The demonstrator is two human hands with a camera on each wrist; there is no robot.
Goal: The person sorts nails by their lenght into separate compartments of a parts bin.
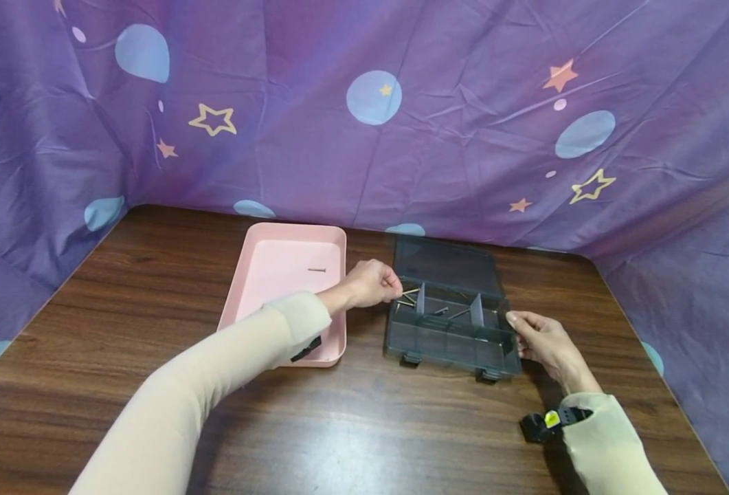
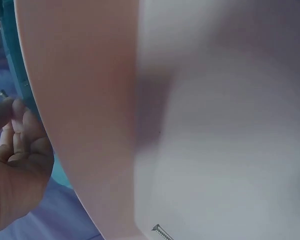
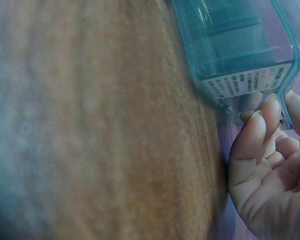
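My left hand [image 1: 370, 283] pinches a brass-coloured screw [image 1: 410, 292] between thumb and fingertips, over the left compartment of a clear dark organizer box [image 1: 451, 349]. In the left wrist view, one end of the screw [image 2: 3, 93] pokes out past the fingertips. More screws [image 1: 405, 304] lie in that compartment, and darker ones [image 1: 441, 311] in the middle compartment. My right hand [image 1: 546, 344] grips the box's right end with thumb and fingers. The right wrist view shows the fingertips [image 3: 272, 107] at the box edge, beside a printed label [image 3: 247, 81].
Left of the box stands a pink tray [image 1: 238, 282], partly under my left forearm, with a single screw [image 1: 317, 270] inside. The box's lid [image 1: 447, 265] lies folded back behind it. A purple patterned curtain [image 1: 315, 151] hangs behind the wooden table [image 1: 352, 440].
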